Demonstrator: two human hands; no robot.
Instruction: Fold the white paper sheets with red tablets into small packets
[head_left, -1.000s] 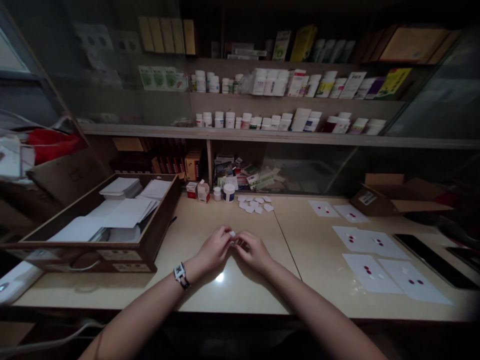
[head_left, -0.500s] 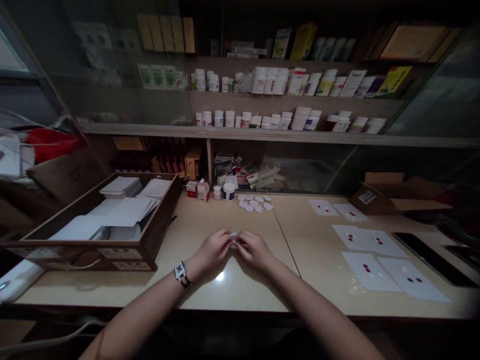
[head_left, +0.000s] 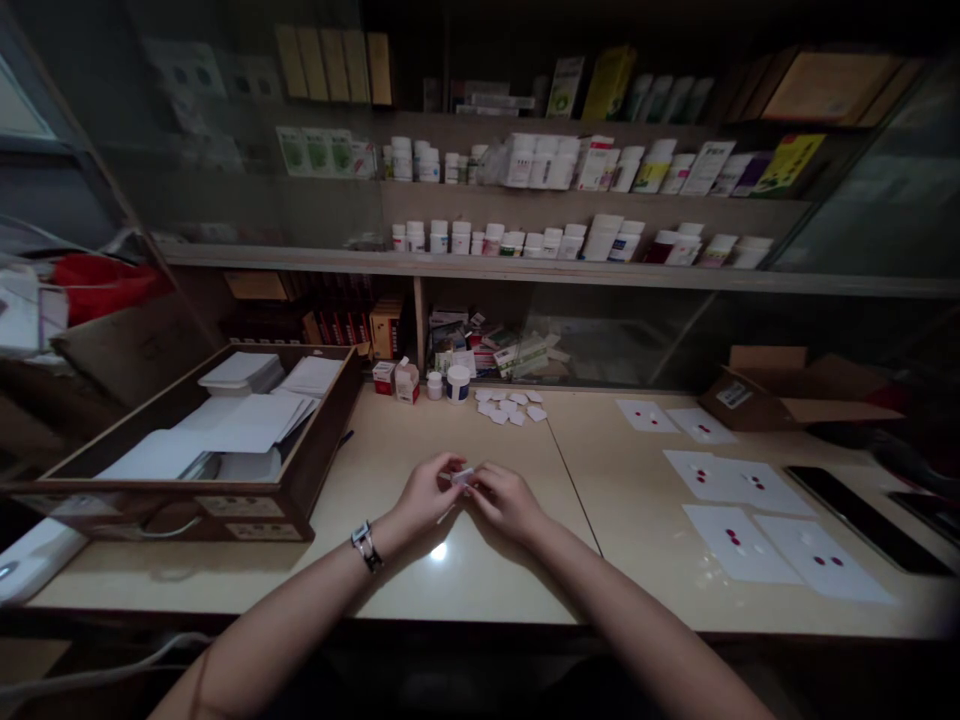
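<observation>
Over the middle of the counter, my left hand (head_left: 429,495) and my right hand (head_left: 508,500) meet around a small piece of folded white paper (head_left: 462,478). Fingers and thumbs of both hands pinch it; whatever lies inside the paper is hidden. Beyond the hands lies a loose group of small folded white paper packets (head_left: 516,418). To the right, several flat white paper sheets (head_left: 705,515) are laid in rows, bearing dark red pills (head_left: 730,534) and white ones.
On the left stands a wooden drawer (head_left: 300,500) holding stacks of white paper (head_left: 240,425). Small bottles (head_left: 457,385) and boxes (head_left: 406,382) stand at the counter's back. A black phone (head_left: 862,515) and an open cardboard box (head_left: 750,395) are at right. Shelves of medicine bottles (head_left: 439,238) rise behind.
The folded paper has turned and shows more of its surface. My left fingers have spread a little, and that wrist has rotated slightly. My right hand has hardly moved.
</observation>
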